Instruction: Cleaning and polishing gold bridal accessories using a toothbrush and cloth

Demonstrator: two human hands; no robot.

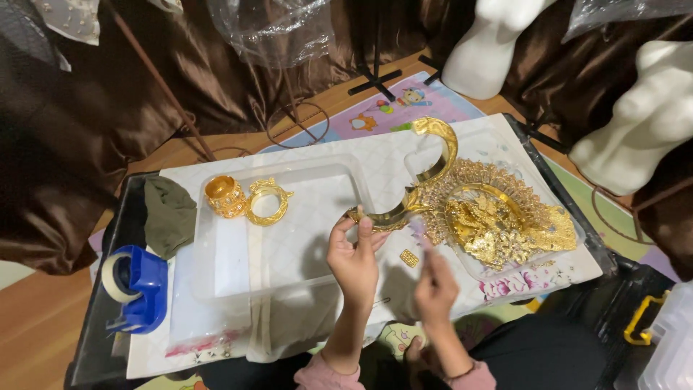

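Observation:
My left hand [353, 254] grips the lower end of a long curved gold ornament [426, 177] that arcs up over the white board [317, 170]. Just to its right, my right hand [434, 283] is blurred, with fingers pinched together; whether it holds anything small I cannot tell. A tiny gold piece [409, 258] lies between the two hands. On the right, a pile of ornate gold jewellery [498, 220] fills a clear tray. Two gold bangles [245, 198] sit in the corner of another clear plastic tray [289, 238].
A blue tape dispenser [133, 285] and an olive cloth [167, 213] lie at the left on a black surface. White mannequin torsos [646, 119] stand at the back right among brown satin drapes. A clear plastic box [668, 347] with a yellow latch sits at lower right.

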